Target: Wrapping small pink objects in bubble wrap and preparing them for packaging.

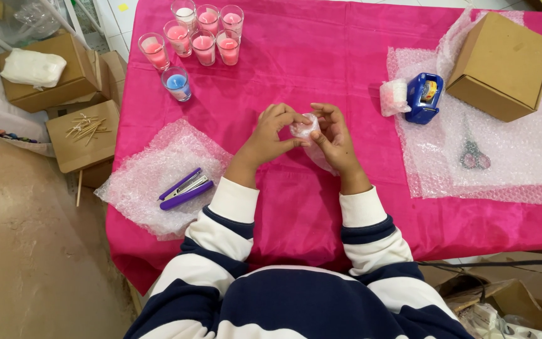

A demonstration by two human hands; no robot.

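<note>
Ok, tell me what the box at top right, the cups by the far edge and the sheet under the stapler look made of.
Box: brown cardboard, matte, folded edges.
Cups: probably clear glass, shiny, pink wax showing through.
Sheet: bubble wrap, translucent dimpled plastic.
Stapler: glossy purple plastic, likely with metal.

Hot pink tablecloth (321,81), purple stapler (185,189), blue tape dispenser (423,98), navy-and-white striped sleeves (233,220), pink candles (203,34)

Both hands, left (270,135) and right (332,137), clasp a bubble-wrapped bundle (304,126) over the pink tablecloth (321,69).

head view, looking steeply down, close over pink table (296,207)
</note>
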